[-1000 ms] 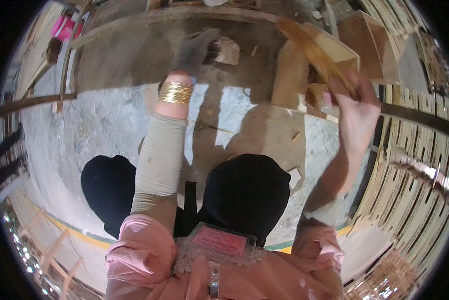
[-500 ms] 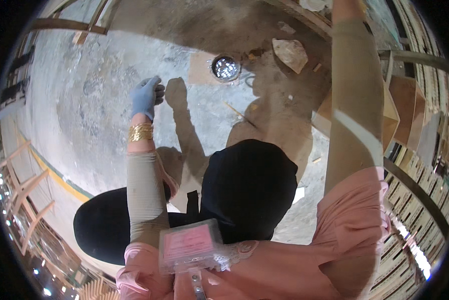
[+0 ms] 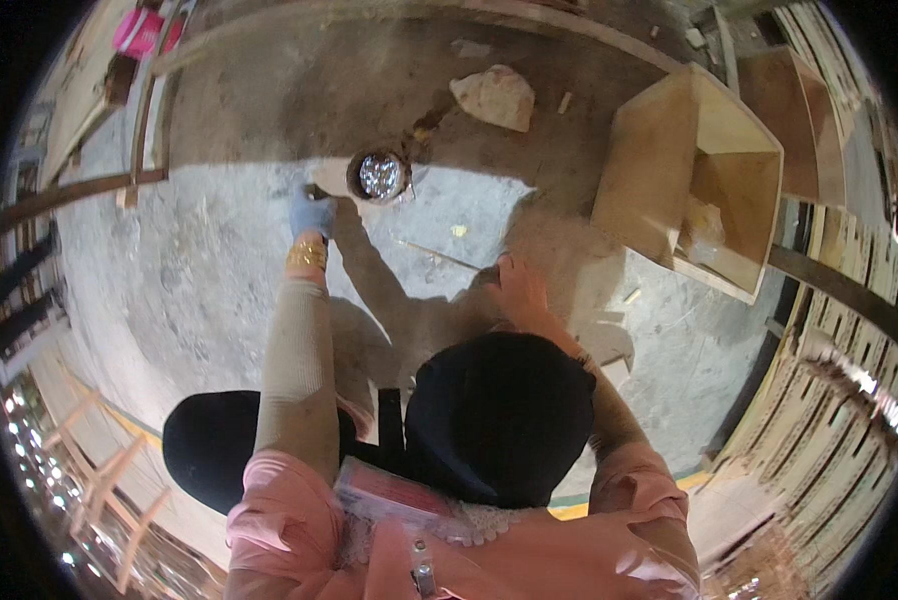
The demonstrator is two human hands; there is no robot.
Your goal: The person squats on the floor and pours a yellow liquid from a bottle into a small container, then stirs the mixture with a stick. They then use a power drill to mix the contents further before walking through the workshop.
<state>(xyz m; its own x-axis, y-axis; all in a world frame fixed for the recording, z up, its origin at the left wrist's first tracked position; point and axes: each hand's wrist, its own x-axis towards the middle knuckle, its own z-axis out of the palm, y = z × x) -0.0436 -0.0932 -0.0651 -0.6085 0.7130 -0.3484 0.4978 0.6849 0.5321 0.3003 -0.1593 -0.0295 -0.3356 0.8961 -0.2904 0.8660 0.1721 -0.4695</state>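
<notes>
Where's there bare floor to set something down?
Bare floor lies left of the left hand, ahead of the left knee, and between the nearer box and right forearm, bar some scraps. It's crowded around the pot, stick and right hand.

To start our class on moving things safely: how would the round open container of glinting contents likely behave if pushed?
The round container probably wouldn't roll, since its mouth faces upward. A hard shove might spill its glinting contents, as no lid covers them. Its weight can't be judged here.
</notes>
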